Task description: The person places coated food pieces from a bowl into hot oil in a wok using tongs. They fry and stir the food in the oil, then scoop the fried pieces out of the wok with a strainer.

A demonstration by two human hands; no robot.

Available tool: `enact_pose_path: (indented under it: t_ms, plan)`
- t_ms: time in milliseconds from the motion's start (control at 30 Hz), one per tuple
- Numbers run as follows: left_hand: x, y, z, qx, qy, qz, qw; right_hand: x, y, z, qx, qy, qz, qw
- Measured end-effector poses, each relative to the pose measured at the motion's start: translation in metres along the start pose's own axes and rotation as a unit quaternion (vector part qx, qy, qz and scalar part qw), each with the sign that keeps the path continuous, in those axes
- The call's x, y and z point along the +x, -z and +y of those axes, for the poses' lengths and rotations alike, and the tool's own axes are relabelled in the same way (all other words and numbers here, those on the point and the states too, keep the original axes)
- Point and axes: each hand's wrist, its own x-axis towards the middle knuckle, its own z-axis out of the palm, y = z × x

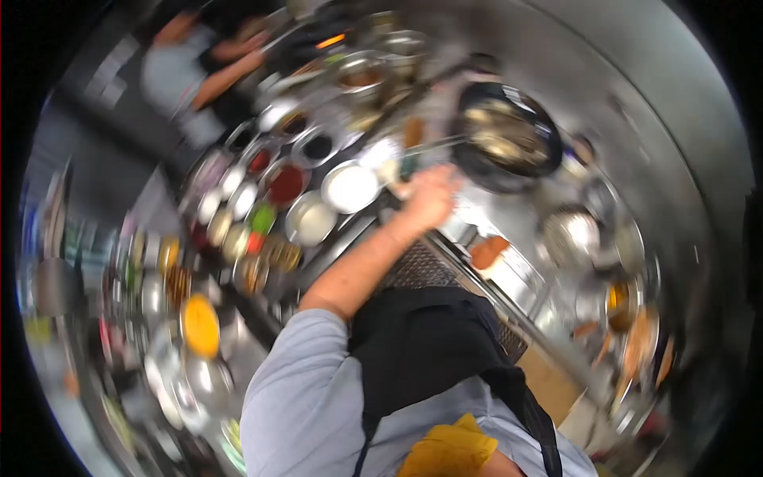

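My left hand point(433, 195) reaches over the steel counter, smeared by motion, just below a wok point(509, 137) with shiny, pale contents. A thin metal utensil handle point(441, 144) runs from the wok's left side to just above that hand. Beside the fingers is a small dark green object point(408, 166); whether the hand grips it or the handle is unclear. At the bottom, close to my body, a bunched yellow cloth point(449, 450) covers my right hand point(502, 464), which seems closed on it. The fingers there are hidden.
Bowls of white point(352, 188) and red contents point(285, 184) stand left of my arm. A steel bowl point(571, 237) sits right of the wok, beyond an orange-brown item point(489, 252). Another person point(179, 75) works at upper left. The counter's edge point(509, 306) runs before my apron.
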Motion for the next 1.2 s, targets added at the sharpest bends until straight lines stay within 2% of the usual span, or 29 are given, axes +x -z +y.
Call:
enact_pose_path:
  t_ms: [33, 100, 167, 267, 333, 400, 433, 500, 533, 567, 633, 700, 733, 767, 800, 833, 900, 933, 1000, 1067, 1100, 1133, 1167, 1200]
  plan:
    - [-0.028, 0.007, 0.021, 0.029, 0.032, -0.013, 0.999, 0.025, 0.011, -0.002, -0.056, 0.03, -0.048, 0.997]
    - [-0.079, 0.017, 0.053, -0.077, 0.179, -0.122, 0.973, 0.077, 0.022, -0.002, -0.163, 0.094, -0.144, 0.972]
    - [-0.139, 0.023, 0.08, -0.146, 0.285, -0.223, 0.921, 0.119, 0.024, -0.006, -0.249, 0.153, -0.225, 0.93]
    - [-0.252, 0.011, 0.112, -0.214, 0.357, -0.177, 0.892, 0.157, 0.018, -0.016, -0.344, 0.223, -0.311, 0.858]
    - [-0.32, 0.027, 0.147, -0.219, 0.457, -0.127, 0.852, 0.171, 0.006, -0.027, -0.392, 0.268, -0.358, 0.804]
    - [-0.377, 0.046, 0.187, -0.226, 0.558, -0.021, 0.798, 0.18, -0.009, -0.035, -0.427, 0.304, -0.392, 0.756]
    - [-0.398, 0.057, 0.209, -0.24, 0.615, 0.048, 0.75, 0.183, -0.016, -0.039, -0.442, 0.319, -0.404, 0.735]
    - [-0.428, 0.078, 0.253, -0.175, 0.681, 0.149, 0.695, 0.188, -0.031, -0.045, -0.462, 0.345, -0.421, 0.7]
    - [-0.434, 0.086, 0.274, -0.159, 0.72, 0.193, 0.648, 0.19, -0.038, -0.049, -0.47, 0.358, -0.428, 0.684]
    - [-0.447, 0.082, 0.289, -0.152, 0.723, 0.2, 0.643, 0.191, -0.045, -0.053, -0.472, 0.368, -0.435, 0.672]
    - [-0.476, 0.06, 0.308, -0.078, 0.77, 0.225, 0.592, 0.203, -0.065, -0.054, -0.476, 0.384, -0.444, 0.655]
    - [-0.487, 0.042, 0.319, -0.059, 0.756, 0.254, 0.601, 0.235, -0.085, -0.041, -0.428, 0.318, -0.509, 0.676]
    - [-0.492, 0.035, 0.322, -0.073, 0.732, 0.174, 0.654, 0.276, -0.095, -0.008, -0.338, 0.167, -0.551, 0.744]
    - [-0.495, 0.033, 0.324, -0.085, 0.701, 0.092, 0.703, 0.274, -0.099, -0.007, -0.35, 0.167, -0.548, 0.741]
    - [-0.475, 0.058, 0.324, -0.133, 0.659, 0.112, 0.732, 0.265, -0.1, -0.017, -0.374, 0.183, -0.536, 0.734]
    - [-0.458, 0.077, 0.323, -0.121, 0.664, 0.119, 0.728, 0.248, -0.101, -0.033, -0.394, 0.206, -0.528, 0.723]
    - [-0.44, 0.12, 0.322, -0.127, 0.668, 0.385, 0.624, 0.229, -0.118, -0.069, -0.399, 0.256, -0.523, 0.709]
    - [-0.44, 0.147, 0.325, -0.104, 0.671, 0.4, 0.616, 0.214, -0.134, -0.095, -0.394, 0.287, -0.52, 0.701]
    - [-0.444, 0.201, 0.337, 0.125, 0.65, 0.416, 0.623, 0.158, -0.18, -0.19, -0.358, 0.384, -0.499, 0.69]
    - [-0.452, 0.259, 0.361, 0.301, 0.587, 0.455, 0.598, 0.105, -0.225, -0.286, -0.314, 0.485, -0.47, 0.667]
    - [-0.452, 0.29, 0.379, 0.373, 0.564, 0.468, 0.57, 0.06, -0.27, -0.361, -0.267, 0.55, -0.441, 0.657]
    - [-0.448, 0.323, 0.402, 0.442, 0.536, 0.476, 0.539, 0.029, -0.297, -0.407, -0.239, 0.587, -0.424, 0.647]
    - [-0.441, 0.356, 0.43, 0.569, 0.499, 0.402, 0.515, -0.004, -0.32, -0.448, -0.212, 0.621, -0.411, 0.633]
    - [-0.438, 0.383, 0.452, 0.654, 0.441, 0.38, 0.483, -0.031, -0.34, -0.476, -0.191, 0.645, -0.406, 0.618]
